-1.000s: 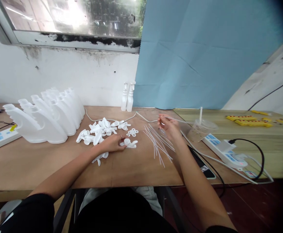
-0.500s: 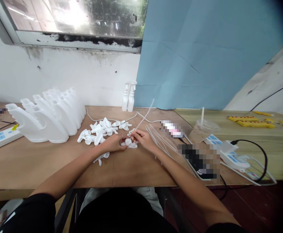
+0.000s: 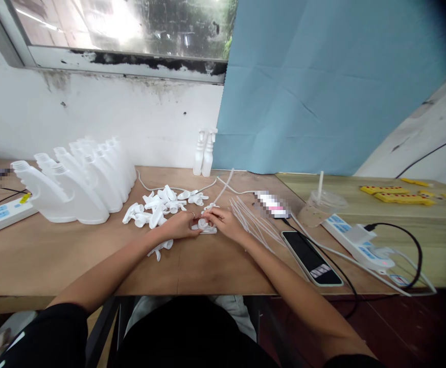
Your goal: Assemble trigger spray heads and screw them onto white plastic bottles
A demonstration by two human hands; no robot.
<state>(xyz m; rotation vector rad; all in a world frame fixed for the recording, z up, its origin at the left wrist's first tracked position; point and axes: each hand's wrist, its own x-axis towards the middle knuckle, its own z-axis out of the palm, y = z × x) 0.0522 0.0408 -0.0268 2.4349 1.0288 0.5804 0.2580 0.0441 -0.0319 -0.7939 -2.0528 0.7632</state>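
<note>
My left hand is closed on a white trigger spray head low over the table. Pinched in the fingers of my right hand is a thin translucent tube, its free end slanting up and away to the right. The tube's lower end meets the spray head, but fingers hide whether it sits inside. Left of my hands lies a pile of white spray heads, with a few more spray heads near my left wrist. Several loose tubes lie right of my right hand.
White bottles without tops stand in rows at the left. Two bottles with spray heads stand by the wall. To the right are a phone, a plastic cup with a straw, a power strip, cables and yellow pieces.
The tube has slid downward toward the spray head, so less of it sticks up above my right hand. My right hand has shifted slightly left; my left hand stays in place.
</note>
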